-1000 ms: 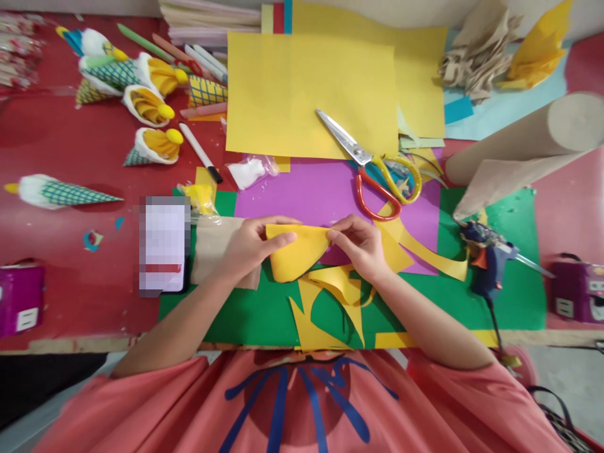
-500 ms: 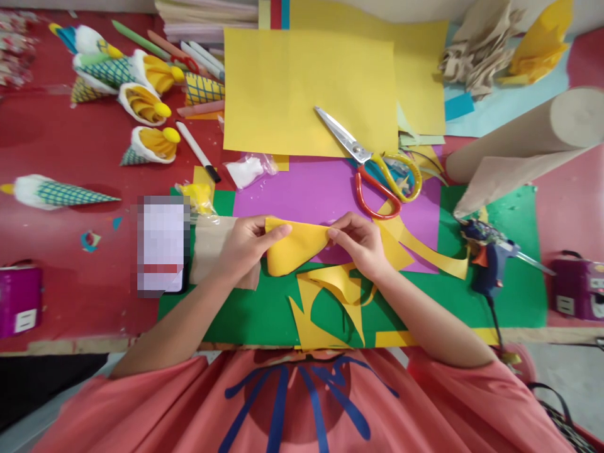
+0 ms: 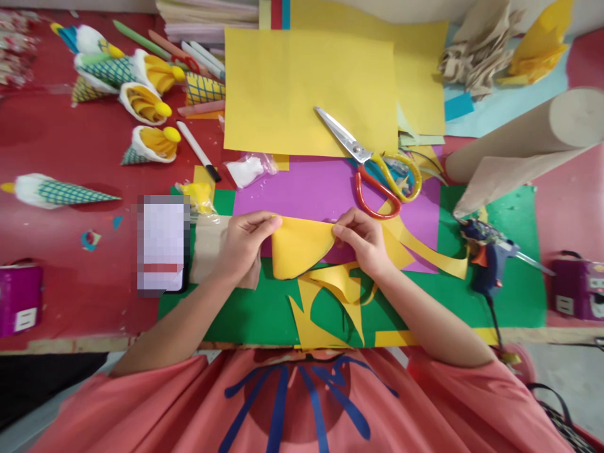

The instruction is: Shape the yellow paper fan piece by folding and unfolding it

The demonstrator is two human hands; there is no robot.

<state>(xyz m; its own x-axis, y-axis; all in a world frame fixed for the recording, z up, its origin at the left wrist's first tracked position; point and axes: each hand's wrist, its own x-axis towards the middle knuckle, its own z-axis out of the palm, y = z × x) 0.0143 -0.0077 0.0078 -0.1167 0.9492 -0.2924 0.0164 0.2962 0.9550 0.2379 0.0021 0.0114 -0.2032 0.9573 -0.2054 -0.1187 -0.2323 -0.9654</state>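
Note:
A curved piece of yellow paper (image 3: 298, 246) is held up between both my hands over the green sheet (image 3: 245, 314) and the purple sheet (image 3: 311, 189). My left hand (image 3: 243, 245) pinches its left edge, thumb on top. My right hand (image 3: 365, 242) pinches its right corner with closed fingers. Yellow paper offcuts (image 3: 330, 302) lie just below the held piece. A brown paper piece (image 3: 207, 248) lies under my left hand.
Scissors (image 3: 377, 170) rest on a large yellow sheet (image 3: 306, 88) behind my hands. A blue glue gun (image 3: 486, 261) lies at the right, a phone (image 3: 163, 245) at the left. Finished paper cones (image 3: 141, 100) and pens sit far left; a brown paper roll (image 3: 519, 145) far right.
The yellow piece has been turned and curled more upright between my hands; my left thumb shifted along its top edge. The hands stay in the same spot.

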